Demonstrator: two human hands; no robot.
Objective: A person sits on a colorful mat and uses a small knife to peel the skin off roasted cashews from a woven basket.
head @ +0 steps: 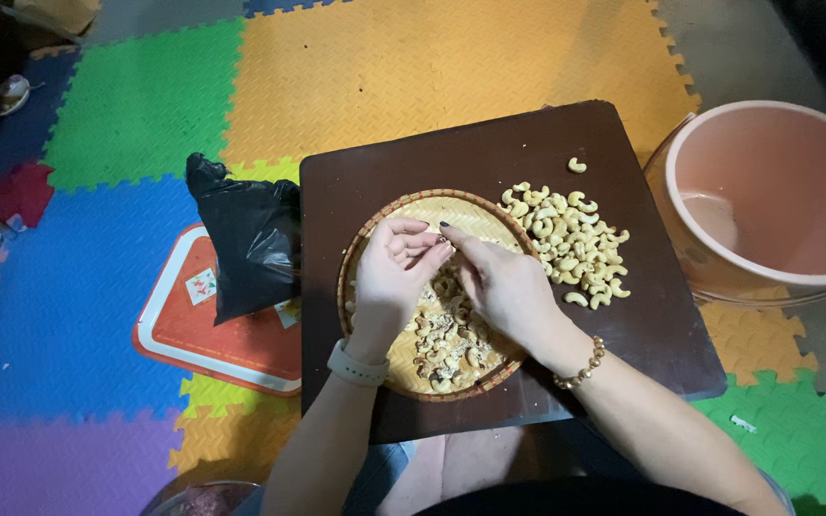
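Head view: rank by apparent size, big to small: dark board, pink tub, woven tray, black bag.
1. dark board
2. pink tub, though cut off by the frame edge
3. woven tray under both hands
4. black bag, close to the tray, so that order is unsure

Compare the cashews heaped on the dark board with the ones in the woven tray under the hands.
The cashews on the board look pale, clean and whole; the cashews in the woven tray look browner and mixed with skin flakes. The board heap lies untouched right of the woven tray; the left hand and right hand work above the tray's nuts. Both are curved kernels.
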